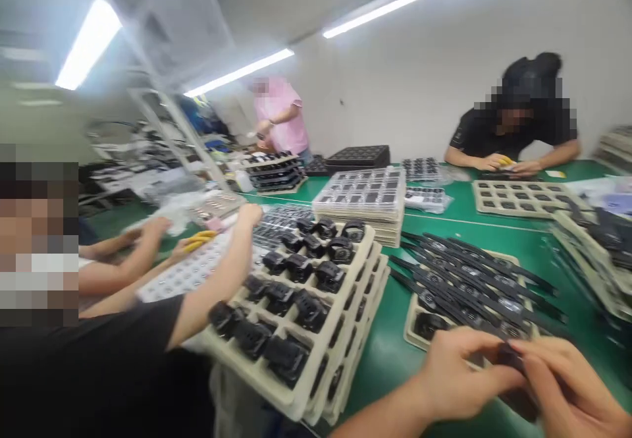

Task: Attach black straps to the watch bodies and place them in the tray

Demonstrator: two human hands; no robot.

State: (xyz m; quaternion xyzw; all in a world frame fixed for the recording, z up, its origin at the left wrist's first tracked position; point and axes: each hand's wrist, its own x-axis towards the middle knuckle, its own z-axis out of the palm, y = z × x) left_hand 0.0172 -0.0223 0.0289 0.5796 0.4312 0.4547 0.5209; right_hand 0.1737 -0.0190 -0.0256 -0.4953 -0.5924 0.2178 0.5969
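From my remote seat, the broad green tabletop [380, 359] fills the lower middle of the head view. At my left, a co-worker in a black sleeve [128, 352] reaches across behind a tall stack of cream moulded trays [328, 336]; its top tray holds black watches with curled straps [286, 359], seated in separate compartments. Beyond it stands a pile of cream trays under clear covers [390, 224].

Nearer my hands lies a single cream compartment tray [413, 332], with long black watches with straps laid flat [469, 286] spread across it, their ends overhanging the sides. One curled black watch [429, 325] sits in a near compartment.

My left hand [451, 372] is closed in a pinch, thumb and forefinger on a dark strap-like piece [511, 359]. My right hand [567, 372] pinches the same piece from the other side, just over the tray's near end; blur hides its exact shape.

I judge this tray to be at an early point: one curled watch shows in it, while several lie flat. Whether the tall stack is finished, I can't tell.
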